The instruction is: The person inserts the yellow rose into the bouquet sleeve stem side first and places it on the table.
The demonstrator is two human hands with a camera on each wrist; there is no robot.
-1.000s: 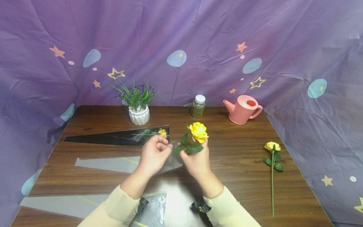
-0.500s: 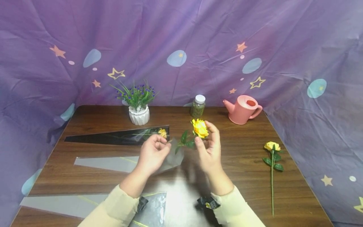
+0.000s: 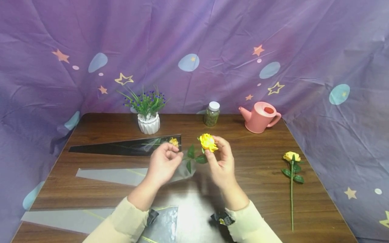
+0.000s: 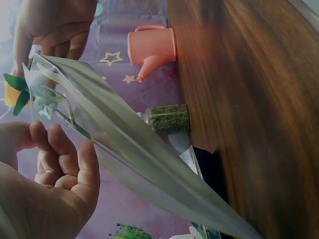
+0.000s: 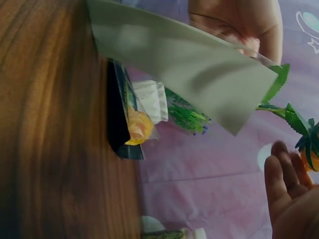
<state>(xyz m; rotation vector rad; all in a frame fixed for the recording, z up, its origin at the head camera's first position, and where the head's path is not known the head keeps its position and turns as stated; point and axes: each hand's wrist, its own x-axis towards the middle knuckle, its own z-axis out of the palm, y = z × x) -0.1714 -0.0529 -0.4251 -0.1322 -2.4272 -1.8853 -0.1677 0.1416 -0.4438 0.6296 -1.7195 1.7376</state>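
Far left, near edge: long tapered sleeve of grey translucent film with yellow lines (image 3: 70, 217), flat on the dark brown wood-grain bench (image 3: 258, 206). Behind it, black tapered sleeve with clear front (image 3: 115, 147), lying down; yellow-orange rose (image 3: 174, 142) inside, bloom at the wide end. Between these two, second grey translucent film sleeve with a yellow line (image 3: 112, 173), wide mouth raised off the bench. White ribbed pot (image 3: 149, 123) of green grass with blue-purple flowers (image 3: 147, 103) stands upright at the back.

Left hand (image 3: 162, 167): fingers curled, thumb and forefinger pinching the mouth edge of the raised sleeve. Bright yellow artificial rose with green leaves (image 3: 208, 142): bloom outside the mouth, stem running into the sleeve. Clear jar of green flakes, white lid (image 3: 211, 116), upright behind. Right hand (image 3: 223, 163): partly closed, thumb and fingers gripping the bloom's base.

Further right: pink watering can (image 3: 257, 118), upright at the back; far right, pale yellow rose with a straight green stem (image 3: 292, 202), lying well apart.
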